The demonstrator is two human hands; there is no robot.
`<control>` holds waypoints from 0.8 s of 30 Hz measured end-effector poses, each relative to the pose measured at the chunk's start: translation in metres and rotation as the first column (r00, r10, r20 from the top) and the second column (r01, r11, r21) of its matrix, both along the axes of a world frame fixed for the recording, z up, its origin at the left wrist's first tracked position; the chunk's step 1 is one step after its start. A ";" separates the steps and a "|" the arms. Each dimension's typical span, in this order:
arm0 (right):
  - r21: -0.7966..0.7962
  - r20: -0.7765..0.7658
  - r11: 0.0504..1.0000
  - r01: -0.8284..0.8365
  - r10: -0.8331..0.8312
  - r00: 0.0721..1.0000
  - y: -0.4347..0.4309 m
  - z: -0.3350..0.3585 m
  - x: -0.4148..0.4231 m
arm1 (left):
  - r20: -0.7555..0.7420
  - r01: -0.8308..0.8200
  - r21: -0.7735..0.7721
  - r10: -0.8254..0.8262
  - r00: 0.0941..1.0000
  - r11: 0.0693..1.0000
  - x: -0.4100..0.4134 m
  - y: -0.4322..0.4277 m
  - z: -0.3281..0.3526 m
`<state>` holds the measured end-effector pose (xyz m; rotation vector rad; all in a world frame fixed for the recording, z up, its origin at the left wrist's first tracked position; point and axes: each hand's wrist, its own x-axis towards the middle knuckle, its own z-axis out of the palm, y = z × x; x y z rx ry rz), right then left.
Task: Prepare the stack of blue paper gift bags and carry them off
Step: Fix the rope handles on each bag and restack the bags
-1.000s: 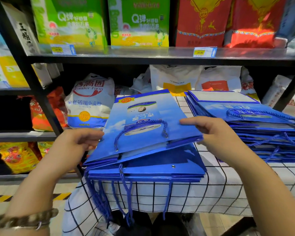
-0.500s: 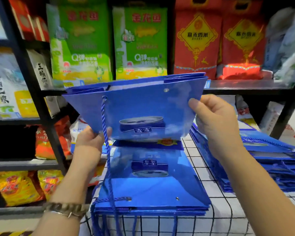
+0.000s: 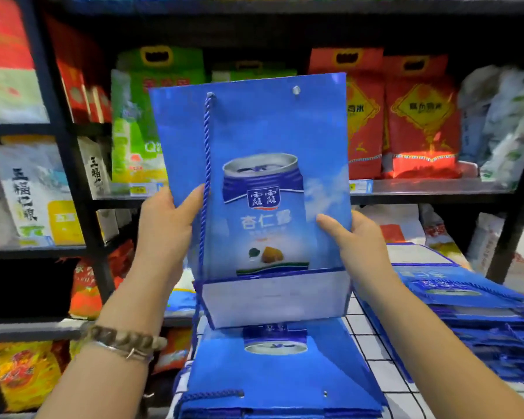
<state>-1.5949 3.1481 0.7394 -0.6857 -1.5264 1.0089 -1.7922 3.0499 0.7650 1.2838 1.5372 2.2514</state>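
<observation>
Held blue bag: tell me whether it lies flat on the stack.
No: the left hand and right hand hold the bag upright above the stack.

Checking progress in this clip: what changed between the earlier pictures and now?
The top bag was lifted off the near stack and swung upright, print facing the camera, folded white bottom lowest. The left hand and right hand gripped its side edges throughout. The near stack and the right stack stayed flat on the checked cloth.
</observation>
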 end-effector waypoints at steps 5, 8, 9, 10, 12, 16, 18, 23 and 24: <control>-0.047 0.101 0.998 -0.030 0.034 0.994 -0.008 -0.001 0.010 | -0.164 -0.197 -0.061 0.185 0.969 0.978 -0.001 0.000 0.010; -0.170 0.104 0.982 -0.079 0.098 0.990 -0.015 -0.009 0.013 | -0.258 -0.256 -0.200 0.201 0.945 0.946 -0.007 0.011 0.012; -0.191 0.085 0.979 -0.073 0.090 0.992 -0.017 -0.012 0.013 | -0.287 -0.271 -0.248 0.197 0.938 0.930 -0.008 0.016 0.013; -0.200 0.073 0.978 -0.052 0.067 0.995 -0.017 -0.013 0.012 | -0.327 -0.285 -0.297 0.183 0.927 0.911 -0.008 0.022 0.013; -0.212 0.055 0.977 -0.029 0.042 0.998 -0.018 -0.013 0.012 | -0.400 -0.298 -0.391 0.131 0.907 0.871 -0.005 0.032 0.015; -0.308 -0.018 0.946 -0.101 0.100 0.995 -0.019 -0.005 0.013 | -0.498 -0.327 -0.617 -0.033 0.867 0.716 -0.001 0.050 0.023; -0.331 0.034 0.936 -0.120 0.139 0.990 -0.017 -0.006 0.018 | -0.624 -0.440 -0.682 -0.150 0.767 0.585 -0.007 0.055 0.018; -0.410 0.258 0.906 -0.103 0.224 0.940 -0.014 -0.033 0.032 | -0.648 -0.547 -0.758 -0.511 0.565 0.356 -0.012 0.045 -0.033; -0.428 0.287 0.896 -0.118 0.258 0.923 -0.013 -0.041 0.033 | -0.615 -0.530 -0.782 -0.545 0.570 0.329 -0.012 0.041 -0.046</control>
